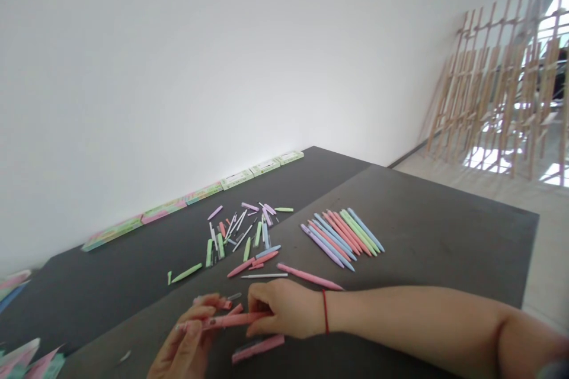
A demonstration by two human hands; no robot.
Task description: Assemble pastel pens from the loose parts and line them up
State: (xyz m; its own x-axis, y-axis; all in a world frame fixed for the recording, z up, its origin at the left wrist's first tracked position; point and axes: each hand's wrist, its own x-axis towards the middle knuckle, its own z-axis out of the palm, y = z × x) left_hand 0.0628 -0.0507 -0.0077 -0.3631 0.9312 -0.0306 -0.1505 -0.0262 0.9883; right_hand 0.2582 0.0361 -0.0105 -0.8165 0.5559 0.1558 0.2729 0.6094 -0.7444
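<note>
My left hand (189, 337) and my right hand (280, 308), which wears a red cord at the wrist, both grip one pink pen (233, 320) low over the near part of the table. The left fingertips pinch its left end, while the right fingers close around the other end and hide its tip. Behind the left fingers are small pink pen parts, partly covered. A pink piece with a clear clip (260, 348) lies just in front of the hands. Beyond them rest a whole pink pen (309, 276) and a white refill (264, 276).
Loose pen parts (221, 246) in green, purple, pink and white are scattered over the dark table (427, 237). A row of assembled pens (342, 234) lies to the right. Flat boxes (237, 179) line the wall; colourful packets (31, 361) sit at the lower left.
</note>
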